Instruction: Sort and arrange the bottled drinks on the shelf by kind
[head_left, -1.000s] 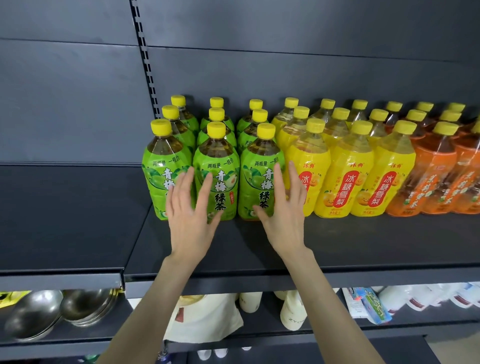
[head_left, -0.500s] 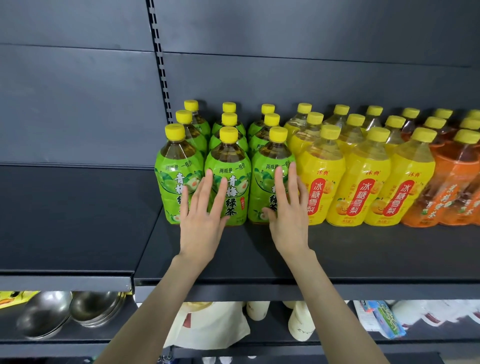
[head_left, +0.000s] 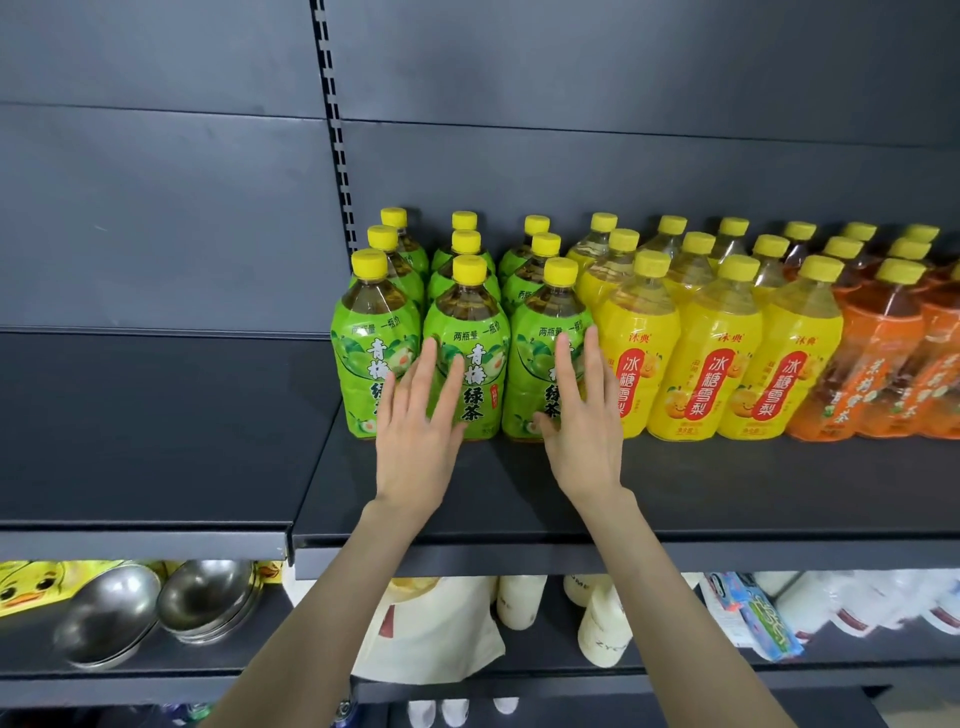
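Shelf (head_left: 727, 493) carries upright, yellow-capped drinks in three blocks: green bottles (head_left: 467, 358) at the left, yellow bottles (head_left: 722, 364) in the middle, orange bottles (head_left: 878, 364) at the right, each in rows running to the back. Left hand (head_left: 415, 441), fingers straight and spread, lies against the fronts of the left and middle green bottles. Right hand (head_left: 584, 447), fingers straight, touches the rightmost front green bottle, just beside the yellow ones. Steel bowls (head_left: 109, 618) lie below, at the left.

Dark grey metal back panel (head_left: 571, 104) fills 12 o'clock, slotted upright (head_left: 332, 130) at 11. Matte black shelf board (head_left: 727, 493) spans centre to 3; adjoining bay's board (head_left: 130, 441) at 9. Lower shelf (head_left: 156, 670) at 7 carries steel bowls (head_left: 109, 618). Soft, even light.
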